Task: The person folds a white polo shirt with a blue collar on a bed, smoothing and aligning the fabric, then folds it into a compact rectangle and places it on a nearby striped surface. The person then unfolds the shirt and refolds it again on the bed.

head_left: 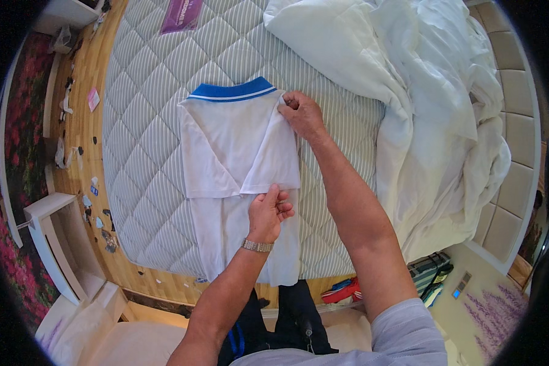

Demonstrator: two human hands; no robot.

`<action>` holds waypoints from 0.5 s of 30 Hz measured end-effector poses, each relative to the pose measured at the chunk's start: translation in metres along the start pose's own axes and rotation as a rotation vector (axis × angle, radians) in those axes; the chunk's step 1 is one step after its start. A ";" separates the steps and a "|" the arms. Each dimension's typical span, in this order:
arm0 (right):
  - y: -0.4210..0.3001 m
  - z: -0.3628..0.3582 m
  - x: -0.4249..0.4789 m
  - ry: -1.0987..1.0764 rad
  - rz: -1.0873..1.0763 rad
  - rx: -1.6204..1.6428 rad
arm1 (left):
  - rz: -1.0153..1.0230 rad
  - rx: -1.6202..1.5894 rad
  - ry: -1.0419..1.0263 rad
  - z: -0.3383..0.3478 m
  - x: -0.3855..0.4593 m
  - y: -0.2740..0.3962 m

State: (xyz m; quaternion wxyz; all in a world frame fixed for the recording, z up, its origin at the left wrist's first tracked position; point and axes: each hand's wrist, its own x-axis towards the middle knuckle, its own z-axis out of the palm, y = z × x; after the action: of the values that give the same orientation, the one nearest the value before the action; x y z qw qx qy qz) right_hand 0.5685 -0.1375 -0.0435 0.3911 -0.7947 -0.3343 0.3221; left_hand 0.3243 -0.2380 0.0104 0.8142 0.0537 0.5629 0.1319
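Note:
A white polo shirt [228,132] with a blue, white-striped collar [233,89] lies on the mattress [142,155], back side up. Both its sleeves are folded inward over the back, their hems meeting near the middle. My left hand [266,215], with a metal-band watch [257,245] at the wrist, pinches the hem of the right-hand sleeve [274,160] between thumb and fingers. Up by the collar's right end, my right hand [305,114] grips the shirt's shoulder edge. The shirt's lower part hangs toward the mattress's near edge, partly hidden behind my left forearm.
A rumpled white quilt [430,114] covers the bed's right side, against a padded headboard [514,132]. A purple plastic packet [181,16] lies at the far edge. Litter [110,240] dots the wooden floor on the left, near a white cabinet [57,247]. Red clothing [343,291] lies below the bed.

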 end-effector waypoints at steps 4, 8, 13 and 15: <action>-0.007 -0.005 -0.002 -0.031 0.005 0.015 | 0.056 0.011 0.026 -0.003 -0.003 -0.003; -0.014 -0.009 -0.004 -0.070 0.046 0.056 | 0.060 0.032 0.032 -0.004 -0.004 -0.002; -0.013 -0.012 -0.004 -0.099 0.093 0.148 | 0.085 0.041 0.048 -0.004 -0.003 -0.006; -0.008 -0.012 -0.002 -0.097 0.093 0.159 | 0.089 0.030 0.045 -0.003 -0.003 -0.010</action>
State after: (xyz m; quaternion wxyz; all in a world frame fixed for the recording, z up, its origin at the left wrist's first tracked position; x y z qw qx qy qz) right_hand 0.5744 -0.1403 -0.0303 0.4210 -0.7592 -0.2890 0.4036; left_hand 0.3221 -0.2484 0.0099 0.7937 0.0878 0.5801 0.1607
